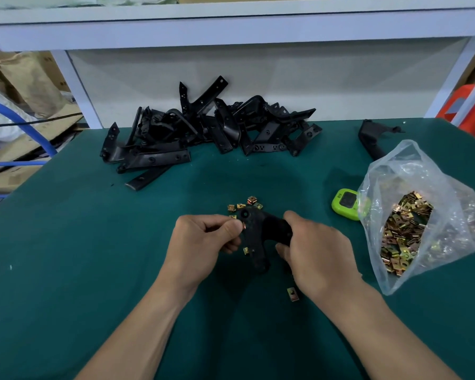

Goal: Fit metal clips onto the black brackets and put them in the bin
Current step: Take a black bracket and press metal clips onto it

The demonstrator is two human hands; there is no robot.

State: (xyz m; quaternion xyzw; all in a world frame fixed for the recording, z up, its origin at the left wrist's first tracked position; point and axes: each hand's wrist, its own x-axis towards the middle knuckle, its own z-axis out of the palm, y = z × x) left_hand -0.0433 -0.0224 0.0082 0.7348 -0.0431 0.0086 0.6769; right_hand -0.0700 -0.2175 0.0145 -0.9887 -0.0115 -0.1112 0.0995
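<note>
Clip half behind left hand, against bracket

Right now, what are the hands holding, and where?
Right hand grips the bracket by one end; left hand pinches a clip at its edge.

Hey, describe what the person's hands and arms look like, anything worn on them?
The left hand and right hand are bare, with no gloves or rings in view. The left forearm and right forearm are uncovered down to the frame's bottom edge: no sleeves, watch or wristband show.
</note>
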